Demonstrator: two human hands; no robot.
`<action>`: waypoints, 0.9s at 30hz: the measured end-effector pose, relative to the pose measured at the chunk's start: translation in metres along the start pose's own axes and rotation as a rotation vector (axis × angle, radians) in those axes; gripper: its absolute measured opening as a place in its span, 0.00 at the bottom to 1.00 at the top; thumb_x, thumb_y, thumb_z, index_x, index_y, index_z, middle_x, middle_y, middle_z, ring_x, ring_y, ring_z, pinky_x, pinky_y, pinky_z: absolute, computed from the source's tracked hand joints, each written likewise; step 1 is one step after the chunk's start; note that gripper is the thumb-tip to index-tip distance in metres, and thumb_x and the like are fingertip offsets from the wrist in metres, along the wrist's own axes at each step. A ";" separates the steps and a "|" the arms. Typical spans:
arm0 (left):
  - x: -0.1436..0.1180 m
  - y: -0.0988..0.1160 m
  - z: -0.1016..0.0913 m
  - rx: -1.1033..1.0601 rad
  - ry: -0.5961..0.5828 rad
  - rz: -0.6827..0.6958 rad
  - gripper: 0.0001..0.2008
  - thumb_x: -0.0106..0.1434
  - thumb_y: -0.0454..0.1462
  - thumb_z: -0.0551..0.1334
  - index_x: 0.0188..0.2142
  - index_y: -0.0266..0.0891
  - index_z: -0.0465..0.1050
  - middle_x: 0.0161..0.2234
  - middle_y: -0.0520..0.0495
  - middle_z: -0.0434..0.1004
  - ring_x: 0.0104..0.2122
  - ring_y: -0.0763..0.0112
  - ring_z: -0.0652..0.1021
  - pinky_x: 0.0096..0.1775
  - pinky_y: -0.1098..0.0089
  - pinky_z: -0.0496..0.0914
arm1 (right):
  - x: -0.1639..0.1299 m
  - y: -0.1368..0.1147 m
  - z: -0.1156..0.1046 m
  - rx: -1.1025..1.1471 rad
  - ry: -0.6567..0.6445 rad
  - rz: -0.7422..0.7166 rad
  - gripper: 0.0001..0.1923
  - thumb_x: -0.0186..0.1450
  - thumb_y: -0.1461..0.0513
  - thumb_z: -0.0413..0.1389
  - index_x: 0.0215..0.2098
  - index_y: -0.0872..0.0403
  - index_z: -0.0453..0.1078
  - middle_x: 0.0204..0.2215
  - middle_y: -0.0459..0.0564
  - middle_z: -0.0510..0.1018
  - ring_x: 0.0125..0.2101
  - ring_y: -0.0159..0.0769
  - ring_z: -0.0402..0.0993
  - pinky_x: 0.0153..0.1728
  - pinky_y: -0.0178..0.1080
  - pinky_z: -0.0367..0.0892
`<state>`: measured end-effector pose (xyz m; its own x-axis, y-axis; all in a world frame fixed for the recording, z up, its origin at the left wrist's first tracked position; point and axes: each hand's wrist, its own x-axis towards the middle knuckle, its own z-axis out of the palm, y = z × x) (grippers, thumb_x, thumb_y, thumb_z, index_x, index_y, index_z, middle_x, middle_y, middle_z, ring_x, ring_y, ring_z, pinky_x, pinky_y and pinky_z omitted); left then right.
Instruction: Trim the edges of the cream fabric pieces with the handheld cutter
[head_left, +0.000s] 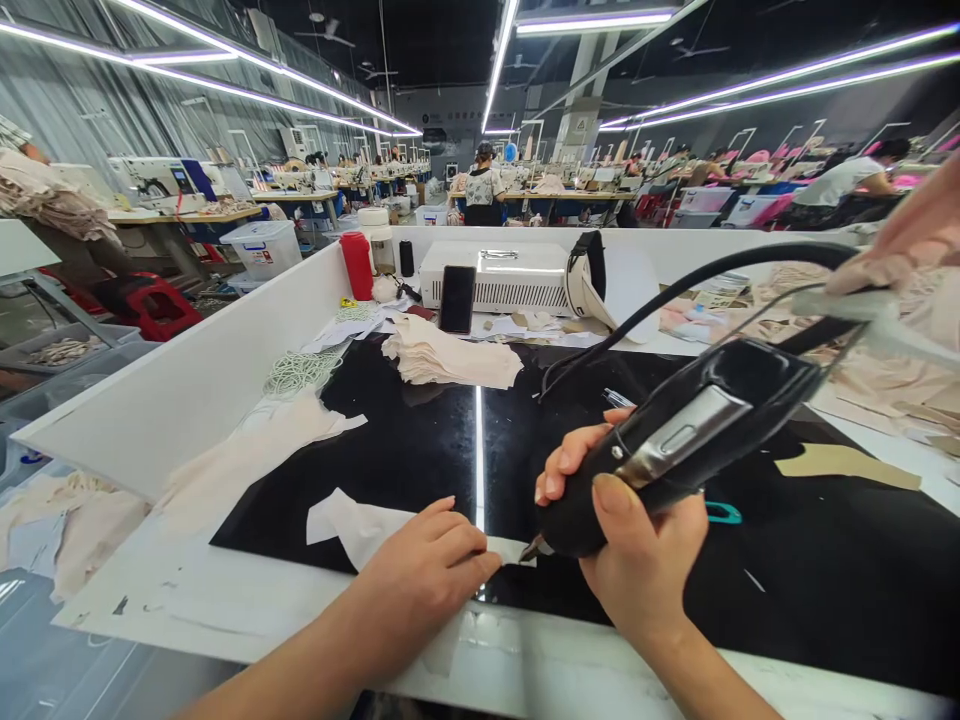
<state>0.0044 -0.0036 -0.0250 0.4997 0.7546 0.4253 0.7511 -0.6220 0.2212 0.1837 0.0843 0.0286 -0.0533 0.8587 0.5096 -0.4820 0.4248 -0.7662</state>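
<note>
The right hand [637, 560] grips a black cutting tool [675, 440]; at its nine o'clock the left hand [427, 570] pins a fabric piece [360, 525]. The fingertips sit close to the blade and risk a nick if the tool slips.

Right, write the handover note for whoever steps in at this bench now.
Left hand: flat, pressing a pale fabric piece onto the black glossy work surface.
Right hand: closed in a full grip on the black corded handheld cutter; its tip meets the fabric's right end.
Nearby: stack of cut cream pieces further back, white control box with a phone leaning on it.
Done: cannot tell how much of this piece is trimmed.
Left: probably the stack.
</note>
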 end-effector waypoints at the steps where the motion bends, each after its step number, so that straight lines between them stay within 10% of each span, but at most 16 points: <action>1: 0.000 0.000 0.000 0.004 0.001 0.003 0.11 0.77 0.28 0.56 0.52 0.37 0.75 0.41 0.49 0.78 0.42 0.68 0.79 0.64 0.55 0.68 | -0.001 0.000 0.000 0.001 -0.002 0.001 0.19 0.66 0.56 0.68 0.51 0.46 0.68 0.31 0.41 0.77 0.25 0.32 0.75 0.26 0.37 0.74; 27: -0.009 0.016 -0.003 0.152 0.004 -0.137 0.16 0.71 0.22 0.53 0.54 0.30 0.70 0.44 0.40 0.77 0.43 0.59 0.79 0.46 0.60 0.82 | -0.011 -0.006 0.003 -0.088 0.058 -0.036 0.20 0.66 0.57 0.69 0.50 0.48 0.67 0.31 0.42 0.78 0.25 0.34 0.76 0.26 0.40 0.76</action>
<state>0.0109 -0.0210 -0.0228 0.3868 0.8290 0.4040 0.8685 -0.4747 0.1425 0.1842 0.0710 0.0290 0.0143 0.8563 0.5162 -0.4038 0.4773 -0.7805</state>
